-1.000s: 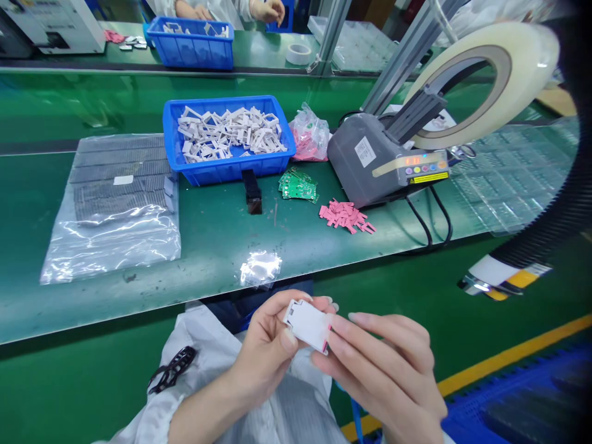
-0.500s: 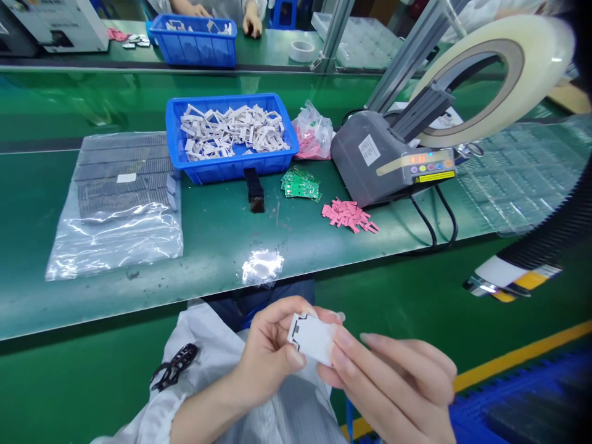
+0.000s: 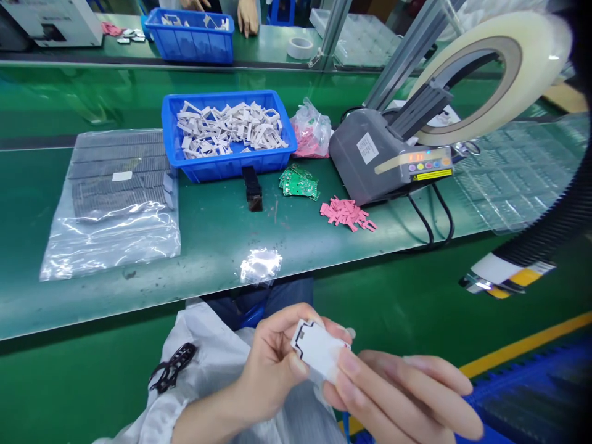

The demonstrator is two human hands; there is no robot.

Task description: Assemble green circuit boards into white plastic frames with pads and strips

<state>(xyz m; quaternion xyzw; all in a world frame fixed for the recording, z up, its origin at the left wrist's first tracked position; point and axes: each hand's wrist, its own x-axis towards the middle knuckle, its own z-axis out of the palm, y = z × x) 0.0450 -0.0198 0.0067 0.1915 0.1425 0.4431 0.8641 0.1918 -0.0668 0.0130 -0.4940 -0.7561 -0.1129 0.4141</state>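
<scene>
A small white rectangular plastic piece (image 3: pixel 319 351) with a black-edged notched end is held in front of my body, below the bench edge. My left hand (image 3: pixel 277 351) grips its notched end between thumb and fingers. At the opposite end, the fingertips of my right hand (image 3: pixel 393 388) pinch the piece, while some of that hand's other fingers stretch out loosely. Whatever lies under the piece is hidden by my fingers.
On the green bench (image 3: pixel 208 228) are a blue bin (image 3: pixel 208 168) of white plastic frames, green circuit boards (image 3: pixel 300 183), pink strips (image 3: pixel 346 213), a tape dispenser (image 3: pixel 370 160) and a plastic bag (image 3: pixel 111 240) of grey parts. A black hose (image 3: pixel 546 222) hangs at right. Across the bench, a co-worker's hand (image 3: pixel 248 17) shows.
Both hands and the white piece have shifted slightly right and down, and the piece is tilted a little more. The right hand's outer fingers have spread. The co-worker's hand has moved too.
</scene>
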